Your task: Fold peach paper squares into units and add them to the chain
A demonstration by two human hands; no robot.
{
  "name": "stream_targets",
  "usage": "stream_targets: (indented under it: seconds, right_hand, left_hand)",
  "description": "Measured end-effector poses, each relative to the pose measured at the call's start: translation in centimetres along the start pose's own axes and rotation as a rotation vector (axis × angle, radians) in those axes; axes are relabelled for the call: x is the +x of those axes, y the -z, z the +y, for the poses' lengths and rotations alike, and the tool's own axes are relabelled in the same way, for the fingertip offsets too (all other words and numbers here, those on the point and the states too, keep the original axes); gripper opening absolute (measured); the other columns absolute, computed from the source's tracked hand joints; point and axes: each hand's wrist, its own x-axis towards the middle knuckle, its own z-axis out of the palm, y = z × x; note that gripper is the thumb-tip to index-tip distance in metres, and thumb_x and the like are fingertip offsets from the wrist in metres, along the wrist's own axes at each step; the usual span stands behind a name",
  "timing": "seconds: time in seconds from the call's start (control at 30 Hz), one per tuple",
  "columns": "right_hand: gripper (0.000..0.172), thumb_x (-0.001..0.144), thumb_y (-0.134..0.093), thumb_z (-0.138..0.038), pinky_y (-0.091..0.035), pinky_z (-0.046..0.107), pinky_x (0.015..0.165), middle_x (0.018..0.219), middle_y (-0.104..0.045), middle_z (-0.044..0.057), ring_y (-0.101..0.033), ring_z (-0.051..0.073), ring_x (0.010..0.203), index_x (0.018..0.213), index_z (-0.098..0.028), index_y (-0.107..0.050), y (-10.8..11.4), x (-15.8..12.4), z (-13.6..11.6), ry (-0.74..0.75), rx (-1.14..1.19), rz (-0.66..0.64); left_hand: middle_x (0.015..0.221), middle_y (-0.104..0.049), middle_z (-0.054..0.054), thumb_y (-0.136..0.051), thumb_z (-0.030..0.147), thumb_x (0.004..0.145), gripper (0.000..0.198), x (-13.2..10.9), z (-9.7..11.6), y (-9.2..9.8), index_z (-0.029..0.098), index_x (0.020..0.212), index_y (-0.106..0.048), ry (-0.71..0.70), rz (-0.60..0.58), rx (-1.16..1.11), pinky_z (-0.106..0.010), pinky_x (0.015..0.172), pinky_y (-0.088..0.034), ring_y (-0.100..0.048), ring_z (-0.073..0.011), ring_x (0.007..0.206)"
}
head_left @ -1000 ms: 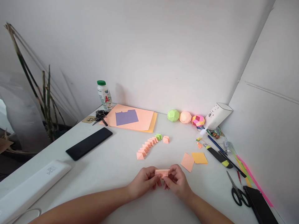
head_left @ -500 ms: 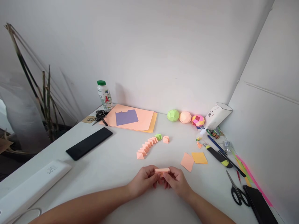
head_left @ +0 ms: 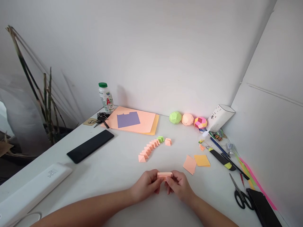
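A small folded peach paper strip (head_left: 164, 174) is pinched between both hands just above the white table (head_left: 113, 170). My left hand (head_left: 144, 186) grips its left end with thumb and fingers closed. My right hand (head_left: 178, 185) grips the right end the same way. Beyond them, a curved row of several folded peach paper units (head_left: 148, 149) lies on the table, ending in a green unit (head_left: 161, 138) and one more peach piece (head_left: 168, 141). Two flat paper squares, a peach square (head_left: 189, 164) and an orange square (head_left: 202, 160), rest to the right of my hands.
Three paper balls (head_left: 187, 119) and a white carton (head_left: 221, 117) stand by the wall. Peach sheets with a purple piece (head_left: 132, 121), keys, a bottle (head_left: 105, 97) and a black phone (head_left: 90, 145) lie left. Pens, a cutter (head_left: 221, 158), scissors (head_left: 240, 193) and a dark phone lie right.
Both hands stay in place holding the strip; the fingers shift slightly along it and it sits a touch lower than half a second ago.
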Motion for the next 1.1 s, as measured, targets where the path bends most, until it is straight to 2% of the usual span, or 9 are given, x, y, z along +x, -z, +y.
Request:
stream_targets:
  seconds: [0.1, 0.23, 0.37, 0.5, 0.7, 0.93, 1.1]
  right_hand:
    - [0.023, 0.081, -0.054, -0.033, -0.041, 0.024, 0.048, 0.058, -0.055, 0.000, -0.052, 0.012, 0.049, 0.069, -0.014, -0.054, -0.1, 0.0, -0.3, 0.010, -0.023, -0.034]
    - [0.011, 0.073, -0.055, -0.022, -0.035, 0.022, 0.046, 0.055, -0.049, -0.003, -0.045, 0.010, 0.049, 0.066, -0.014, -0.054, -0.3, 0.2, -0.2, 0.010, -0.088, -0.038]
    - [0.011, 0.068, -0.052, -0.016, -0.029, 0.020, 0.044, 0.052, -0.042, -0.005, -0.038, 0.008, 0.048, 0.059, -0.017, -0.046, -0.5, 0.3, 0.6, 0.005, -0.136, -0.011]
    - [0.009, 0.063, -0.050, -0.013, -0.028, 0.020, 0.044, 0.052, -0.041, -0.005, -0.038, 0.008, 0.048, 0.056, -0.017, -0.045, -0.5, 0.3, 1.2, 0.038, -0.186, 0.024]
    - [0.001, 0.063, -0.047, -0.016, -0.037, 0.021, 0.044, 0.054, -0.054, -0.002, -0.049, 0.010, 0.045, 0.063, -0.016, -0.048, -0.2, 0.3, 1.0, -0.034, -0.040, 0.012]
    - [0.004, 0.061, -0.048, -0.018, -0.036, 0.020, 0.042, 0.048, -0.053, -0.005, -0.045, 0.008, 0.039, 0.062, -0.018, -0.045, -0.1, 0.2, 0.6, -0.054, 0.089, 0.024]
    - [0.006, 0.064, -0.050, -0.019, -0.037, 0.020, 0.043, 0.049, -0.051, -0.006, -0.044, 0.008, 0.041, 0.063, -0.018, -0.044, -0.2, 0.2, 0.8, -0.026, 0.092, 0.012]
  left_hand:
    - [0.057, -0.057, 0.002, -0.040, 0.040, 0.088, 0.029, -0.1, -0.3, -0.3, 0.018, 0.071, -0.045, -0.051, 0.007, 0.084, -0.021, 0.044, -0.028, -0.038, -0.0088, 0.046]
    - [0.059, -0.057, 0.001, -0.038, 0.032, 0.088, 0.023, -0.1, -0.8, -0.6, 0.018, 0.071, -0.046, -0.126, 0.020, 0.182, -0.021, 0.048, -0.032, -0.044, -0.0104, 0.051]
    - [0.060, -0.056, 0.001, -0.037, 0.028, 0.088, 0.021, 0.1, -1.2, -0.7, 0.019, 0.070, -0.044, -0.201, 0.028, 0.285, -0.021, 0.050, -0.033, -0.045, -0.0112, 0.054]
    - [0.062, -0.054, 0.000, -0.040, 0.028, 0.086, 0.021, 0.2, -1.4, -0.8, 0.019, 0.067, -0.043, -0.254, 0.069, 0.394, -0.022, 0.051, -0.033, -0.045, -0.0122, 0.055]
    - [0.067, -0.058, 0.000, -0.038, 0.031, 0.089, 0.024, -0.1, -0.4, -0.6, 0.018, 0.069, -0.045, -0.223, 0.027, 0.260, -0.021, 0.055, -0.036, -0.047, -0.0119, 0.059]
    - [0.051, -0.044, 0.004, -0.037, 0.058, 0.085, 0.042, 0.0, -0.2, -0.5, 0.019, 0.066, -0.040, -0.129, 0.046, 0.141, -0.023, 0.047, -0.030, -0.036, -0.0106, 0.048]
    - [0.050, -0.043, 0.005, -0.043, 0.062, 0.080, 0.046, 0.1, 0.0, -0.4, 0.017, 0.069, -0.045, -0.086, 0.019, 0.057, -0.022, 0.045, -0.027, -0.035, -0.0095, 0.047]
